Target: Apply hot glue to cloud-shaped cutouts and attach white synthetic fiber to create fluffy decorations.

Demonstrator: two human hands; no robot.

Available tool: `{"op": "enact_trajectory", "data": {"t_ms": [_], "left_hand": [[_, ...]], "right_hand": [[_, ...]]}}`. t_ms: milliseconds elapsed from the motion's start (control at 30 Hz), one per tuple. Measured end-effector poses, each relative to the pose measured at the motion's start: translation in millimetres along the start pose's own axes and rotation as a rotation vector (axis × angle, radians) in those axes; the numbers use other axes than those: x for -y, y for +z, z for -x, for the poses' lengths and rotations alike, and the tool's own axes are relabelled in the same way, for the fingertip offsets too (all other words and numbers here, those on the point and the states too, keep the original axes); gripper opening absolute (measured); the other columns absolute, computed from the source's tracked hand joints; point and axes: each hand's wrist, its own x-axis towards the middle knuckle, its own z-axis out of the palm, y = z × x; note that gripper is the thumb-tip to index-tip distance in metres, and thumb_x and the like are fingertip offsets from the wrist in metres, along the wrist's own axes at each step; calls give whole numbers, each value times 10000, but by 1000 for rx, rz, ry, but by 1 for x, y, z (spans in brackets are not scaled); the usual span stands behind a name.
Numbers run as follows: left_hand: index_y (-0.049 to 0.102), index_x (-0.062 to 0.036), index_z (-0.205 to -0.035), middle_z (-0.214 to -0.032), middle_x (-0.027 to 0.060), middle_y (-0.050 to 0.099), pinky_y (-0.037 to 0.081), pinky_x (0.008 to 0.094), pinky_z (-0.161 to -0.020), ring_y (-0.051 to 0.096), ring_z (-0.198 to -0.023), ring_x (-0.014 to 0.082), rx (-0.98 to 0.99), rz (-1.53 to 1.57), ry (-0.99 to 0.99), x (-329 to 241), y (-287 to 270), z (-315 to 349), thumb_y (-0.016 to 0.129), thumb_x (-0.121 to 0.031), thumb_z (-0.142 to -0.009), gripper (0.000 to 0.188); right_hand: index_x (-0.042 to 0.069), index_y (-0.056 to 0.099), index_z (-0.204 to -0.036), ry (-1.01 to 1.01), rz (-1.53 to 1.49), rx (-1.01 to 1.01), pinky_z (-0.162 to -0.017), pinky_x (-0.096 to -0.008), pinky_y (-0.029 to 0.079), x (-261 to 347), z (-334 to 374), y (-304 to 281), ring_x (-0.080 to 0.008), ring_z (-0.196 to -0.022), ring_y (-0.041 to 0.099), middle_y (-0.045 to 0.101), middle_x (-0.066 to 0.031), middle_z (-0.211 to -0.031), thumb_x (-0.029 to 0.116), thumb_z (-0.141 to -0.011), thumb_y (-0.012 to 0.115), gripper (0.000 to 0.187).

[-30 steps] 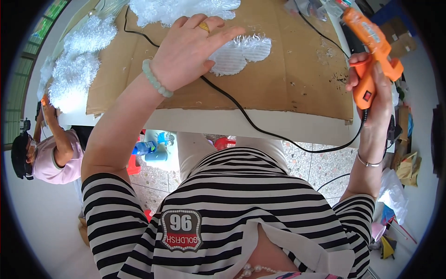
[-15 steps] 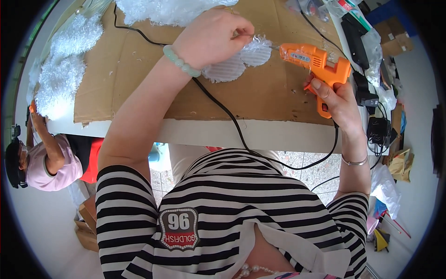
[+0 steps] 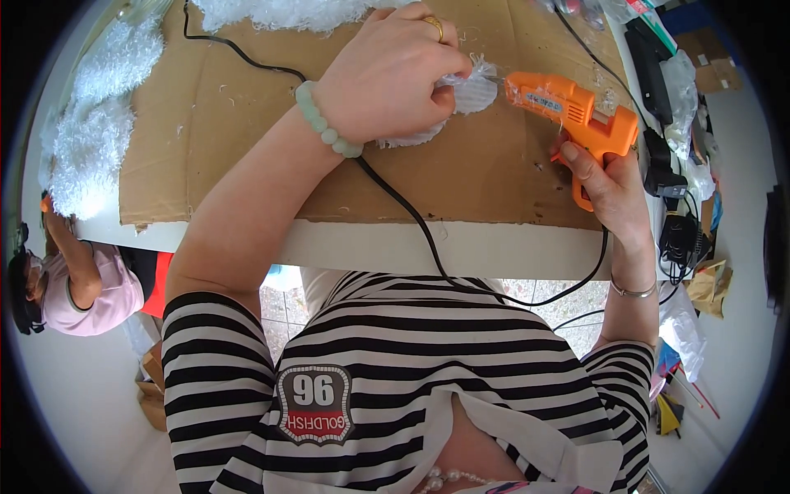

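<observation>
My left hand [image 3: 391, 74] pinches a white fluffy piece [image 3: 469, 92] on cardboard [image 3: 214, 123]; my right hand [image 3: 605, 177] grips an orange glue gun [image 3: 576, 111] bearing a small white rectangular label.

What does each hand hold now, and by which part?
The right hand holds the orange glue gun by its handle. The left hand pinches the white fluffy piece at its edge, against the cardboard sheet.
</observation>
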Motion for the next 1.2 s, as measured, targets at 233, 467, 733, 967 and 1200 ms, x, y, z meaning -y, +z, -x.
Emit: {"op": "enact_trajectory", "data": {"t_ms": [233,467,733,967,1200], "left_hand": [[669,-77,-769,-852,73,602,410,394,-776,530,-872,262,-29,-76,28,-1,2,0,626,-138,-607,178],[666,-73,-756,-833,69,599,420,395,-769,532,-851,259,-55,-95,46,-2,4,0,627,-125,-597,171],[664,-72,-749,-817,67,592,426,389,-750,529,-832,264,-56,-98,64,0,5,1,620,-110,-608,153],[662,-70,-782,-835,66,587,422,387,-753,520,-850,265,-225,-224,241,15,17,1,586,-88,-680,128],[667,-65,-813,-881,74,605,423,396,-776,527,-893,275,-79,66,58,16,18,6,556,-46,-695,163]], "right_hand": [[4,535,-1087,9,67,4,-745,-231,436,0,1,-2,-101,-847,557,611,-39,-921,137,-919,585,220],[6,546,-1057,-3,113,-9,-714,-220,422,1,0,-2,-89,-816,545,611,-27,-888,163,-922,585,211],[11,559,-1020,6,133,1,-678,-218,410,6,6,-2,-82,-778,526,599,-12,-855,186,-918,594,206],[9,555,-995,17,173,27,-678,-225,412,2,10,-6,-90,-766,521,573,-5,-837,172,-916,598,186],[7,558,-987,29,195,27,-684,-228,416,-2,11,-6,-91,-765,524,573,-9,-837,158,-911,605,176]]}}
